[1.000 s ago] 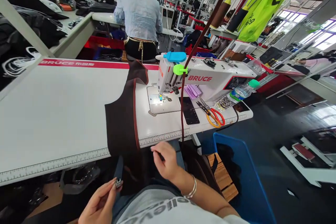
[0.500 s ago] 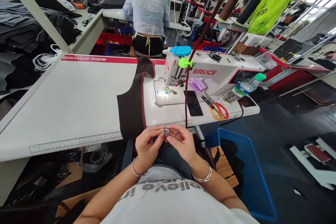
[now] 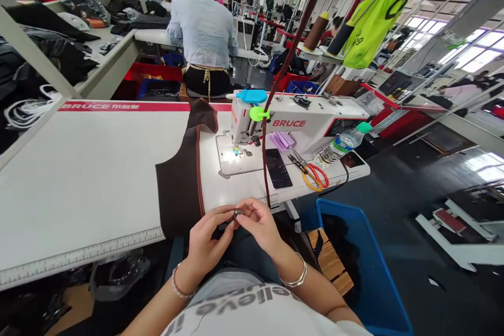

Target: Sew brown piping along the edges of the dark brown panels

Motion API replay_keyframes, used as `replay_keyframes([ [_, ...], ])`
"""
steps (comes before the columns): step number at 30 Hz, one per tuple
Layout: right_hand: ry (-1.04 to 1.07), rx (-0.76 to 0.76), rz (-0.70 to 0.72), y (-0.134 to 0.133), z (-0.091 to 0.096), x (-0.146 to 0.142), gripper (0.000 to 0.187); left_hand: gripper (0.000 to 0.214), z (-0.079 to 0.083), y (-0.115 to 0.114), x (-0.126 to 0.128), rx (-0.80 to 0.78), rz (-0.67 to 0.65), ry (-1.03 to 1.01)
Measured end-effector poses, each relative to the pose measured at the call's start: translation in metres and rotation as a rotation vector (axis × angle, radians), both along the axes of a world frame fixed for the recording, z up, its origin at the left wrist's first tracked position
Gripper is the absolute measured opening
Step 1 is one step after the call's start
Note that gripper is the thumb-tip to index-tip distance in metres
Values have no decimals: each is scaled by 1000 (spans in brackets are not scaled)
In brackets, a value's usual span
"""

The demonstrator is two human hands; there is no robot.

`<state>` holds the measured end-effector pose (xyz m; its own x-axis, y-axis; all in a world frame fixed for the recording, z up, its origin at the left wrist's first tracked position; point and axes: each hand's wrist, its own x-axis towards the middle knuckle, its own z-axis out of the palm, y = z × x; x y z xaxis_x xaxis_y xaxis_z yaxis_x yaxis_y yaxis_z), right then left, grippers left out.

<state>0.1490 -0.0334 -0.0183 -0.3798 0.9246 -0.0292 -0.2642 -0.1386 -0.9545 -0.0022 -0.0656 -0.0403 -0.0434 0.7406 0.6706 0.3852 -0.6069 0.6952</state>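
Just in front of the table's edge, above my lap, my left hand (image 3: 208, 236) and my right hand (image 3: 260, 227) meet at the fingertips. Between them is a small silver metal bobbin case (image 3: 237, 213), pinched from both sides and partly covered by the fingers. Dark brown fabric (image 3: 179, 184) with a reddish-brown bound edge lies on the table to the left of the needle. Beyond my hands stands a white sewing machine (image 3: 291, 115), its lamp lit over the needle plate. A dark brown strip (image 3: 264, 168) hangs down near my right hand.
Right of the needle plate lie a phone (image 3: 279, 168), orange-and-red-handled scissors (image 3: 315, 176), folded purple cloth (image 3: 281, 140) and a plastic bottle (image 3: 340, 146). A blue bin (image 3: 366, 252) stands on the floor at the right. A co-worker (image 3: 205, 31) sits ahead, back turned.
The view has tilted up and turned to the right, so the table and machine appear further left and lower. Both hands stay together on the bobbin case, which has turned slightly between the fingers.
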Motion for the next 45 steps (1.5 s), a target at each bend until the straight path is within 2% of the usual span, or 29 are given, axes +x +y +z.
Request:
replay_keyframes([
  [5,-9,-68,3,5,-12,5,25,39,-9,8,-3,-61,-127,191],
  [12,8,-186,107,12,-22,10,31,29,-12,12,-3,-97,-148,164],
  [15,-17,-197,84,16,-25,10,36,28,-12,13,-4,-138,-118,158],
  [19,-55,-177,-56,21,-25,14,38,25,-14,17,-10,-183,9,151],
  [25,-136,-41,-162,29,-11,29,33,21,-14,29,-19,-360,178,140],
  [31,-208,77,-244,38,12,42,28,21,-12,50,-18,-424,173,51],
  [38,-282,320,-302,48,44,68,16,13,-13,68,-15,-439,198,334],
  [45,-446,486,-507,66,55,113,15,8,-19,76,-13,-383,204,442],
])
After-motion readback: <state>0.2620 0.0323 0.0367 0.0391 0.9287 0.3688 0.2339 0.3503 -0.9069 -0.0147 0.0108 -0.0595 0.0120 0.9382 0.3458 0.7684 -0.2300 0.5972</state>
